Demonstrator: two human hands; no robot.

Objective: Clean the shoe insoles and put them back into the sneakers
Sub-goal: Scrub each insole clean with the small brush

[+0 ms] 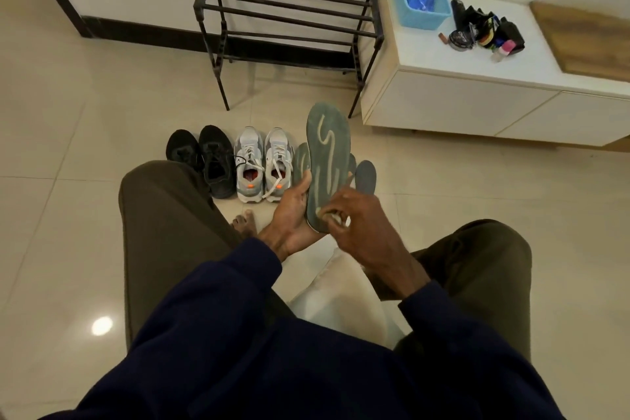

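Grey-green in colour, the insole (327,160) stands upright at the centre of the frame, toe end up, with a pale curved line pattern facing the camera. It is gripped by the left hand (289,215), palm cupped under the heel end and thumb laid along the left rim. From the right, the right hand (361,218) meets the heel end with its fingers curled against the lower face. Whether those fingers pinch the insole or only touch it cannot be determined. Just left of the held insole, the grey-and-white sneakers (264,164) stand side by side on the tiled floor (68,147), openings toward the camera and laces loose. The black sneakers (204,157) stand directly to their left. A second insole (300,160) lies on the floor between the right-hand grey-and-white sneaker and the held insole, partly hidden. A third insole (365,177) lies on the floor just right of the held one. At the upper centre, a black shoe rack (286,10) stands against the wall. At the upper right, a white cabinet (460,95) carries a blue basket (421,7) and a cluster of shoe-care items (484,31). Dark blue sleeves and brown trousers fill the lower frame.
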